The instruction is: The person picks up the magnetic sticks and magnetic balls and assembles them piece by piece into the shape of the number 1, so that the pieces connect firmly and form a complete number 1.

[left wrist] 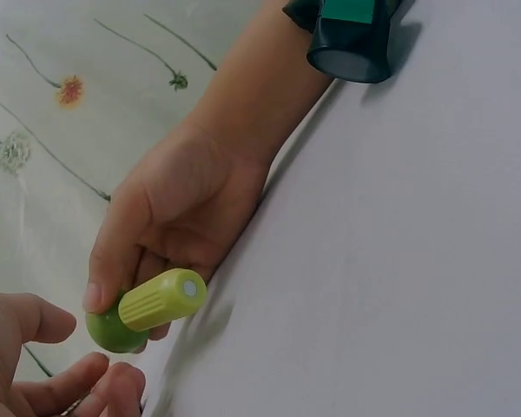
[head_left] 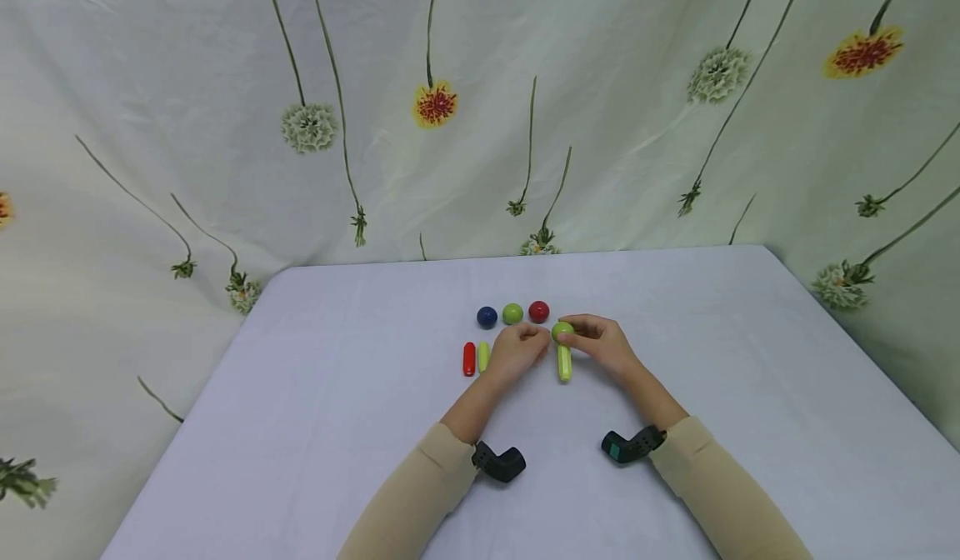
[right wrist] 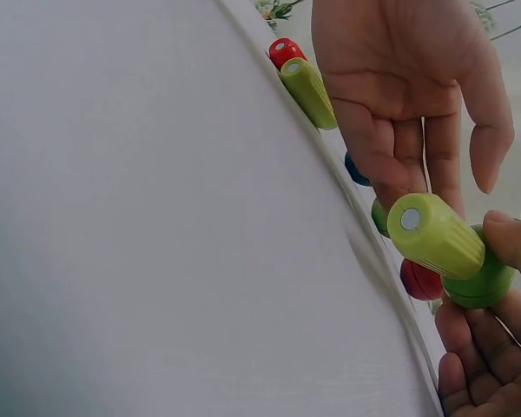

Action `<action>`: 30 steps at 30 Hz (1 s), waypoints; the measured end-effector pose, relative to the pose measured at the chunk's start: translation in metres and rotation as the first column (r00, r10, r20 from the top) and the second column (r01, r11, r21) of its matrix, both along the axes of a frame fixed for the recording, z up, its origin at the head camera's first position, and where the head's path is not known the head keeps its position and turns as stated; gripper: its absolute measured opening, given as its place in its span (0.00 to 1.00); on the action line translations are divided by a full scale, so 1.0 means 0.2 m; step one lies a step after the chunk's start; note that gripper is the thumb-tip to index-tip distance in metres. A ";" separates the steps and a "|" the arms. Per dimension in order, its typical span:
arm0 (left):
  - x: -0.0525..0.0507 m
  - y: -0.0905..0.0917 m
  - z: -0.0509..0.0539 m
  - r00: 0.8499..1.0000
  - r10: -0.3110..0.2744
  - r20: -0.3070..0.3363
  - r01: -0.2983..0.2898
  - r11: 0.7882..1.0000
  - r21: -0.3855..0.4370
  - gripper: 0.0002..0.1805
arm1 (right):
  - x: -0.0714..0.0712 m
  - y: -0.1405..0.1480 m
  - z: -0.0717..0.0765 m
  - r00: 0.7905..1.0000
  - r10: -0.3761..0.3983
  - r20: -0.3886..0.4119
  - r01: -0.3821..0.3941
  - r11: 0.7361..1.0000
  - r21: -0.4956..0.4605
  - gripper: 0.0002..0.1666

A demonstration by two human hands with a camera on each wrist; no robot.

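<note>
My right hand [head_left: 602, 342] pinches a green ball [head_left: 562, 331] between thumb and fingers. A yellow-green ribbed stick [head_left: 564, 364] joins the ball and points toward me, a grey disc on its free end showing in both wrist views. Just left of the ball is my left hand [head_left: 517, 350]. In the right wrist view, the left hand [right wrist: 408, 95] has loosely bent fingers and holds nothing; its fingertips come close to the stick [right wrist: 436, 234]. From the left wrist view, the right thumb lies on top of the ball [left wrist: 113, 330].
Beyond the hands, a blue ball [head_left: 487, 317], another green ball [head_left: 512, 313] and a red ball [head_left: 538, 312] stand in a row on the white table [head_left: 337, 393]. A red stick [head_left: 468, 359] and a second yellow-green stick [head_left: 483, 355] lie beside the left hand. Flowered cloth [head_left: 480, 177] hangs behind.
</note>
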State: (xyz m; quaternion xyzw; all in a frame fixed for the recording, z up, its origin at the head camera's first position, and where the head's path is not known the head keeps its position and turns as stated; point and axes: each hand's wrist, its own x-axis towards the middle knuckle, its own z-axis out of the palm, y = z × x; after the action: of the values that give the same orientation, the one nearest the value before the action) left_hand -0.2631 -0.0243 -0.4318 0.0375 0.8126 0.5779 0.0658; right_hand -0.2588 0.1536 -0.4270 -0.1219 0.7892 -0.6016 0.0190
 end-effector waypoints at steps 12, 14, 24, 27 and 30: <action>0.00 0.01 -0.01 0.995 -0.022 0.094 0.016 0.998 0.066 0.13 | 0.00 -0.01 0.00 1.000 -0.010 0.002 0.010 1.000 -0.009 0.23; 0.01 0.01 -0.02 0.993 -0.033 0.116 0.023 0.996 0.084 0.13 | 0.00 0.00 0.00 1.000 -0.011 -0.002 0.011 1.000 -0.002 0.23; 0.03 0.02 -0.04 0.987 -0.085 0.139 0.072 0.993 0.096 0.15 | -0.10 0.03 -0.15 1.000 -0.018 0.004 0.018 1.000 -0.020 0.25; 0.03 0.03 -0.04 0.988 -0.074 0.136 0.062 0.994 0.086 0.15 | -0.11 0.03 -0.16 1.000 -0.023 -0.006 0.023 1.000 -0.016 0.25; 0.04 0.04 -0.04 0.988 -0.067 0.141 0.057 0.995 0.080 0.15 | -0.10 0.03 -0.15 1.000 -0.024 -0.013 0.023 1.000 -0.018 0.24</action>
State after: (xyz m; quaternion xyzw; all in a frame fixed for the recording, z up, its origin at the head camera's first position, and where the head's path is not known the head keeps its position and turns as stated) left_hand -0.2559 -0.0162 -0.4392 0.0235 0.7817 0.6072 0.1406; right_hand -0.2795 0.1597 -0.4578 -0.1169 0.7852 -0.6081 0.0055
